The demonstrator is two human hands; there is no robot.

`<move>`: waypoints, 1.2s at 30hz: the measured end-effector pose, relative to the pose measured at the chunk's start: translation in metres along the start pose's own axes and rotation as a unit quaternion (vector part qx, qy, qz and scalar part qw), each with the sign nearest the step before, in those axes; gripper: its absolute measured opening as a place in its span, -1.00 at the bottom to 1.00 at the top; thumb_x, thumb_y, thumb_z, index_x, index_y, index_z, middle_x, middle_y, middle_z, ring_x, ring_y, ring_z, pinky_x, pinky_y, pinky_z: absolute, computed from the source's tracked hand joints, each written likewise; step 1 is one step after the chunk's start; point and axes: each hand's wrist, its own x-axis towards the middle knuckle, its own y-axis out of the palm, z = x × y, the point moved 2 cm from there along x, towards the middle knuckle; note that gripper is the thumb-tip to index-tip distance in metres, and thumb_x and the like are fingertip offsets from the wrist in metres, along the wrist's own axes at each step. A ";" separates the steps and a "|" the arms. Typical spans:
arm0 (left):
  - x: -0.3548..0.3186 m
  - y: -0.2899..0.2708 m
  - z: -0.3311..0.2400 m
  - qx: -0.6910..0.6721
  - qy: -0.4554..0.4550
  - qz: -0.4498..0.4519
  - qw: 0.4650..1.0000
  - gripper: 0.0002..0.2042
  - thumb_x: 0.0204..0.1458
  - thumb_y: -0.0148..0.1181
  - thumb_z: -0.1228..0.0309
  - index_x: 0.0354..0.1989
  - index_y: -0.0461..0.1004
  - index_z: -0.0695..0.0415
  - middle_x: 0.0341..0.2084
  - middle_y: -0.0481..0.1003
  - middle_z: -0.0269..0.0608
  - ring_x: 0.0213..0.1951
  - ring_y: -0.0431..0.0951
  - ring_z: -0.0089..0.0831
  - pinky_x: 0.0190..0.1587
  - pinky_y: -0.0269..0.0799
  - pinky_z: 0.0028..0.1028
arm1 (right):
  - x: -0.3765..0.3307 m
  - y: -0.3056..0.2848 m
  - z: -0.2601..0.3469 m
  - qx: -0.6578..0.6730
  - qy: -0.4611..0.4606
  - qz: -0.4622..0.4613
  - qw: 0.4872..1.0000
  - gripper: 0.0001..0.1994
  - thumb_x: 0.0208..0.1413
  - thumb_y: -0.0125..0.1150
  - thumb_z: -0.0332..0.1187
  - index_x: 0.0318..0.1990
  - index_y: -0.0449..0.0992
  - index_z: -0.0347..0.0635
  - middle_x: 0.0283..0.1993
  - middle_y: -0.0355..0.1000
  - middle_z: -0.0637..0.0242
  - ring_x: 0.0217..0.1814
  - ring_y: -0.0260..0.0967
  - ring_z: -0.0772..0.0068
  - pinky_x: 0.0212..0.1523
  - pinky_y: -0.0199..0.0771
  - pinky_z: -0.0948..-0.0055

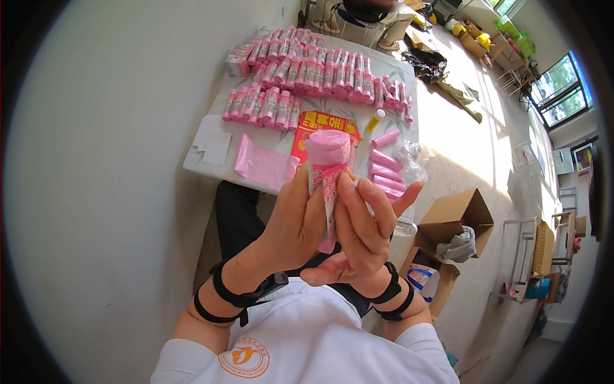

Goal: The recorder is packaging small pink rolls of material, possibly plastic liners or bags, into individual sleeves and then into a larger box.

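Note:
Upright in front of me is a roll of pink plastic bags [328, 142], with a printed pink-and-white paper label [329, 180] around its middle. My left hand [286, 221] is closed around the roll from the left. From the right, the fingertips of my right hand [363, 224] touch the label's edge. That hand's fingers are spread and its thumb stands apart from the roll. Behind the roll lies a red-and-yellow printed packet [327, 121], with a yellow glue stick [375, 120] beside it. A flat pink plastic sheet [265, 162] rests on the table to the left.
Rows of labelled pink rolls [307, 70] cover the far part of the table [217, 169]. Several unlabelled rolls [385, 171] lie near its right edge by a clear plastic bag [412, 160]. White paper slips [214, 141] sit at left. Cardboard boxes [457, 211] stand on the floor at right.

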 end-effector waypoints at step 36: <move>0.020 0.000 0.004 -0.249 -0.270 0.156 0.917 -0.39 0.23 -0.10 0.19 0.24 -0.11 0.43 0.00 0.28 0.09 0.01 0.35 -0.27 0.02 0.31 -0.36 | -0.006 0.021 0.011 -0.212 0.032 0.028 0.976 -0.13 -0.04 -0.33 0.43 -0.36 0.55 -0.36 -0.04 0.49 0.21 0.28 0.21 0.36 0.26 -0.33 -0.45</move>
